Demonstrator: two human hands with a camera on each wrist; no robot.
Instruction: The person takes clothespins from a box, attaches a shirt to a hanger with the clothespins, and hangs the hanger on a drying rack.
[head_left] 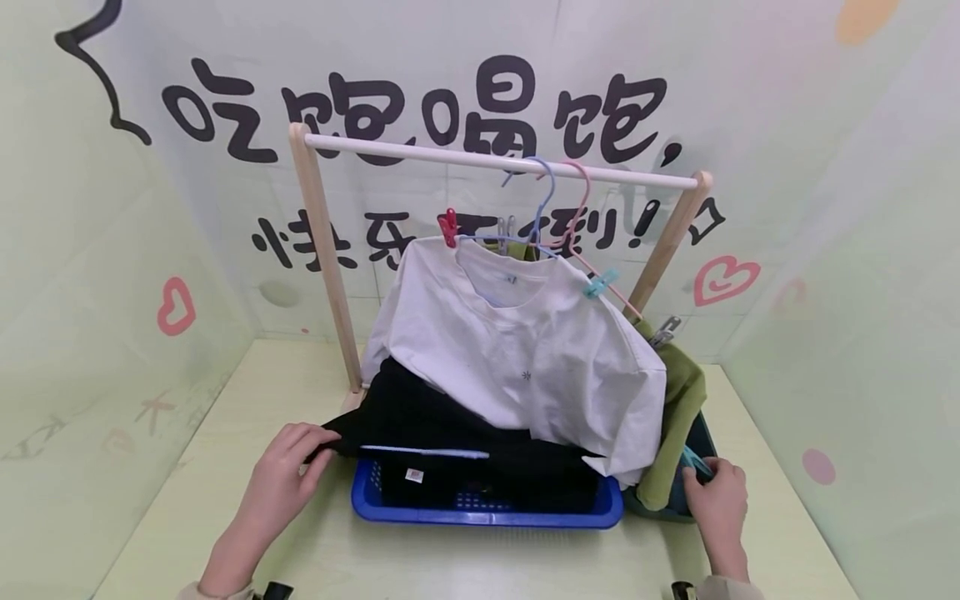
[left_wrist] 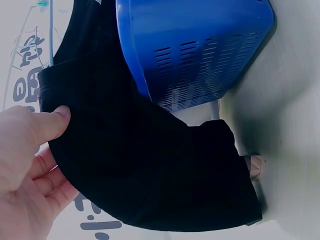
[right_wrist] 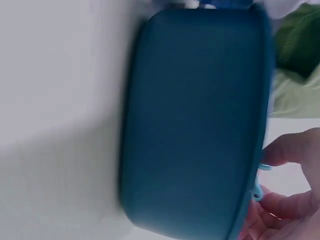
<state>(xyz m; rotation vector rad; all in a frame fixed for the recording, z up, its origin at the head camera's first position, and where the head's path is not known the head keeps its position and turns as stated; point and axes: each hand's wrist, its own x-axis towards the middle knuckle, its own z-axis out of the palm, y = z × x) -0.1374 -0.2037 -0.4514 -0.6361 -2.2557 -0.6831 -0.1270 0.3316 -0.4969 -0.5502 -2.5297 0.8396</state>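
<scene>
My left hand [head_left: 288,467] pinches the edge of a black garment [left_wrist: 135,155], thumb on top and fingers behind. That garment lies over the blue basket [head_left: 487,517], and a pale blue hanger bar [head_left: 423,452] shows along it. At the right, my right hand [head_left: 718,500] holds a light blue clothespin [head_left: 696,463] between thumb and fingers, at the rim of a dark teal bin [right_wrist: 195,120]. A white shirt [head_left: 480,350] hangs on a blue hanger [head_left: 551,187], with a red clothespin [head_left: 448,228] and a teal one [head_left: 602,284] on its shoulders.
A rack with wooden posts [head_left: 326,258] and a white rail [head_left: 420,153] stands behind the basket. Behind the shirt, a green garment [head_left: 678,400] hangs on a pink hanger [head_left: 581,196] with grey clothespins [head_left: 664,332]. Printed wall sheets enclose the table [head_left: 247,400].
</scene>
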